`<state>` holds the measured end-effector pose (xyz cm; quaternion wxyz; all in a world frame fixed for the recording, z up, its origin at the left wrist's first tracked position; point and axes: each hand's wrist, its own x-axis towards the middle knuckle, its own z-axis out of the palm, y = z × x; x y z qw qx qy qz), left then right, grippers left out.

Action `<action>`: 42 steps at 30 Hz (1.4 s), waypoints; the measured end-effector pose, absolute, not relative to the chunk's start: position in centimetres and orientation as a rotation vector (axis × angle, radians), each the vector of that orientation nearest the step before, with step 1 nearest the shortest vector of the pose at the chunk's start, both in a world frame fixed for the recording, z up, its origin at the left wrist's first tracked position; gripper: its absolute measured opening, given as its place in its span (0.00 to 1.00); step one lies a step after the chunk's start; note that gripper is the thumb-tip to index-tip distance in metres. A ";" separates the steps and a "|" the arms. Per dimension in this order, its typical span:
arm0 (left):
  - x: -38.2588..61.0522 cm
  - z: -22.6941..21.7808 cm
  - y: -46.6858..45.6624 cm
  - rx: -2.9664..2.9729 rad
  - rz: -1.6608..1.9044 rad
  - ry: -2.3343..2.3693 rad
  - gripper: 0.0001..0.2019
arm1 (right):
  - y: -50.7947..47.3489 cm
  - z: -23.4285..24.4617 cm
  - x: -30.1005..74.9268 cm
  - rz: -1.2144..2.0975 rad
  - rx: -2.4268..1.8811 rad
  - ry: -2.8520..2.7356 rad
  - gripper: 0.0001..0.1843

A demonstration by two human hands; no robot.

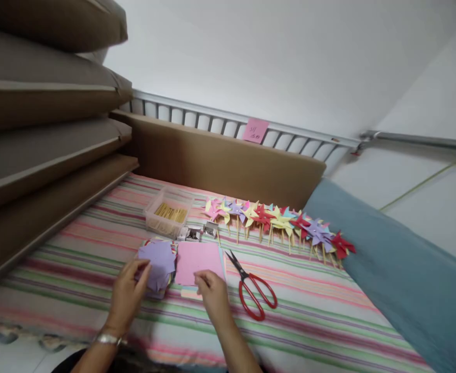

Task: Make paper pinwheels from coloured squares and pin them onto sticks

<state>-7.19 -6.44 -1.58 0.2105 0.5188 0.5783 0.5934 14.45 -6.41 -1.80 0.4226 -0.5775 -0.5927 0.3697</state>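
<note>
Left hand [127, 290] curls at purple papers [160, 259], right hand [214, 294] over pink paper [194, 257]; I cannot tell whether either grip is closed. 1 pink note [255, 130] bears illegible handwriting.

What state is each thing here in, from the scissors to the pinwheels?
Scissors: blades slightly open, lying flat.
Clear plastic box: open, holding sticks.
Purple paper stack: uneven, edges not aligned.
Pink sheet: flat, on top of other paper.
Pinwheels: assembled, set in a row.
Pink note: written on, up at the rail.
Left hand: fingers bent, at the purple stack.
Right hand: fingers curled, at the pink sheet.
</note>
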 end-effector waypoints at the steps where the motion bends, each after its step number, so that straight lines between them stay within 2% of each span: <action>1: -7.1 -0.9 -5.2 1.261 1.688 1.567 0.10 | -5.0 -1.8 13.7 0.955 -1.454 -1.493 0.11; 2: -6.9 -0.4 -3.9 1.037 1.723 1.476 0.11 | -3.8 -1.9 13.1 0.983 -1.466 -1.503 0.11; 12: -7.9 0.0 2.5 0.489 1.866 1.265 0.09 | -1.2 -3.1 10.3 1.057 -1.583 -1.570 0.13; 19: -7.4 0.0 3.6 0.372 1.867 1.104 0.09 | -1.1 -4.0 9.3 1.158 -1.587 -1.460 0.05; 27: -7.7 1.2 2.7 0.387 1.874 1.050 0.09 | -1.2 -1.3 11.4 1.403 -1.348 -1.312 0.04; 31: -7.3 0.9 2.3 0.414 1.855 1.000 0.08 | -0.6 0.8 13.5 1.511 -1.043 -1.010 0.06; 35: -5.8 0.3 2.0 0.447 1.667 0.979 0.07 | -0.4 1.7 14.5 1.479 -0.807 -0.718 0.07; 40: -3.3 1.0 0.8 0.406 1.184 0.963 0.13 | -0.7 1.3 14.4 1.304 -0.785 -0.742 0.05; 42: -2.4 1.6 0.3 0.387 1.096 0.830 0.11 | -0.9 1.2 14.0 1.295 -0.796 -0.801 0.05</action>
